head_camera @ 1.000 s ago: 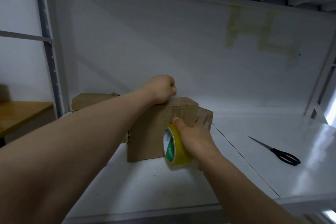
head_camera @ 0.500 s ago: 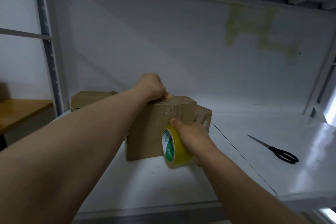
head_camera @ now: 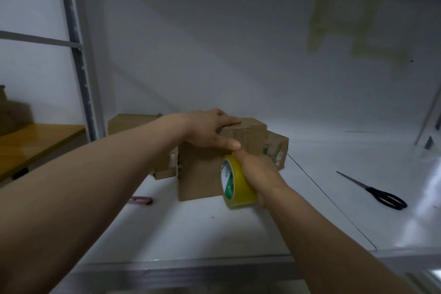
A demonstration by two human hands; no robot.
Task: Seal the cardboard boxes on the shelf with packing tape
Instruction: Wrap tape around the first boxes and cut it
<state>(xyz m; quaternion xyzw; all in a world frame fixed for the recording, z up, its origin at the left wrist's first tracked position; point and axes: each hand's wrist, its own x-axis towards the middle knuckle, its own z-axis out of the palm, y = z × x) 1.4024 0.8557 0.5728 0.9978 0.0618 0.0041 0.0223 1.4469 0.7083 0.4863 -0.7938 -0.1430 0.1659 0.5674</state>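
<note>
A brown cardboard box (head_camera: 200, 174) stands on the white shelf (head_camera: 214, 229). My left hand (head_camera: 210, 130) lies over the box's top front edge, fingers flat on the top and thumb down the front face. My right hand (head_camera: 257, 174) grips a yellow roll of packing tape (head_camera: 236, 182) held against the box's front right corner, just under my left thumb. A second cardboard box (head_camera: 133, 122) sits behind to the left, mostly hidden by my left arm. A third box (head_camera: 278, 150) with old tape on it stands behind to the right.
Black-handled scissors (head_camera: 379, 192) lie on the shelf to the right. A pink object (head_camera: 140, 200) lies on the shelf left of the box. A yellow table (head_camera: 31, 143) stands beyond the shelf's grey upright (head_camera: 78, 55) at left.
My left hand has gone from a fist on the box's top to a flat hand over the top front edge. The tape roll stays at the box's front right corner.
</note>
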